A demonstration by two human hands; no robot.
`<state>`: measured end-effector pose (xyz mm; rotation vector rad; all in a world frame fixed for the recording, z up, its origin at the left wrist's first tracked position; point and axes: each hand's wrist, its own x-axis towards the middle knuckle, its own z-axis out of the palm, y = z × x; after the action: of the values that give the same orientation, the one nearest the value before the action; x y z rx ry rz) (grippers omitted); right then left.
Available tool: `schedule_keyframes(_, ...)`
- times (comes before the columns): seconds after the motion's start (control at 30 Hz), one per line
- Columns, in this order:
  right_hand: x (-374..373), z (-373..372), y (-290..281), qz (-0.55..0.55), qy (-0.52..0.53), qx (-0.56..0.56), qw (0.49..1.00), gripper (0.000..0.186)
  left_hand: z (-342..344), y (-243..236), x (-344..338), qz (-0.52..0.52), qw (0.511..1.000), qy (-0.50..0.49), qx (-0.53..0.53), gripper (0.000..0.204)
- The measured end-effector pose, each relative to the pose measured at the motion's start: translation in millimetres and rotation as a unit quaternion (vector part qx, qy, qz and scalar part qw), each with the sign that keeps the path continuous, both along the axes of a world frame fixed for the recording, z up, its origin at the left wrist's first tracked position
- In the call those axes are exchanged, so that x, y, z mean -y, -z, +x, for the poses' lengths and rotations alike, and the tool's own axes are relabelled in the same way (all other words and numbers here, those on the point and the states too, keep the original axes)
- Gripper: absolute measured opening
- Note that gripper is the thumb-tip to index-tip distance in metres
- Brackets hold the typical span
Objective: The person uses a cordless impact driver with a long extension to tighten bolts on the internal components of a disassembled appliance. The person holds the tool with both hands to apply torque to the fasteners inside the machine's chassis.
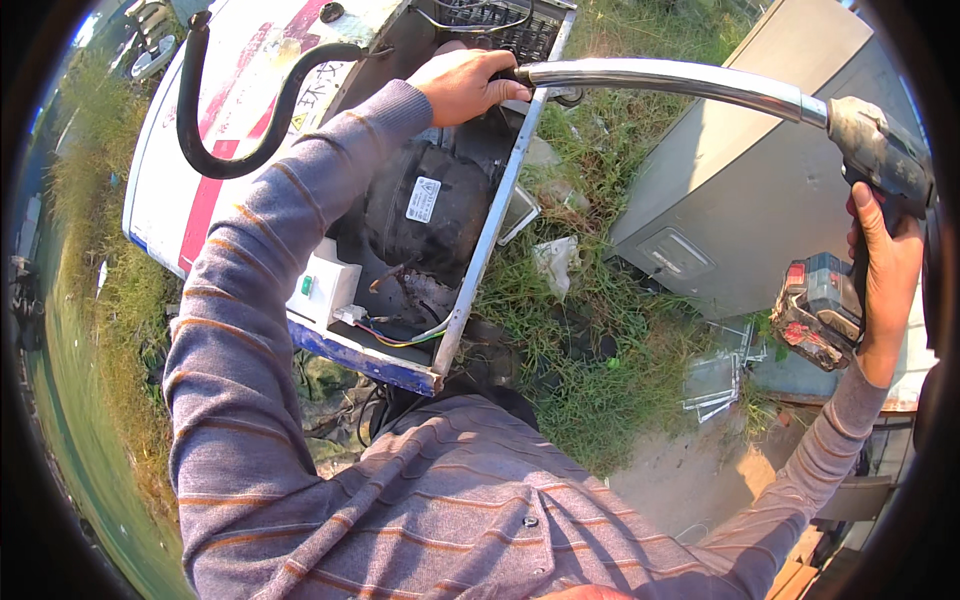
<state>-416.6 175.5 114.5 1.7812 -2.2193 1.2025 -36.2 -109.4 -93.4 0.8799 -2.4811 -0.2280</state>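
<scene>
My left hand (pixel 465 85) grips the dark front end of a curved chrome flexible shaft (pixel 680 76), over the open compartment of a white appliance (pixel 225 75) with a red stripe. The shaft runs to a worn cordless drill (pixel 865 140), which my right hand (pixel 885 265) holds by its handle, battery downward. Below my left hand sit a black compressor (pixel 420 240), a white box (pixel 320 285) with a green switch, and coloured wires (pixel 395 340). A condenser coil (pixel 490 25) shows at the compartment's top. The shaft's tip is hidden by my fingers.
A grey metal cabinet (pixel 720 200) lies on the grass at the right. Wire frames (pixel 710 385) and a pale scrap (pixel 555 265) lie on the ground. A bent black hose (pixel 225 160) rests on the appliance's white panel. More junk (pixel 150 40) is at the upper left.
</scene>
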Motion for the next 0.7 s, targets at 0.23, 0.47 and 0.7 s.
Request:
schedule_keyframes(0.23,-27,-46,45,-0.077,-0.033,0.217,0.973,0.033,25,-50,-22,-0.039,0.995,-0.045,-0.082,0.059)
schedule_keyframes(0.47,-1,-15,77,-0.026,-0.089,0.212,0.973,0.037,35,-31,-8,0.064,0.997,-0.050,-0.018,0.063)
schedule_keyframes(0.7,-5,12,78,-0.012,-0.036,0.219,0.975,0.038,32,-10,30,0.122,0.992,-0.013,0.028,0.079)
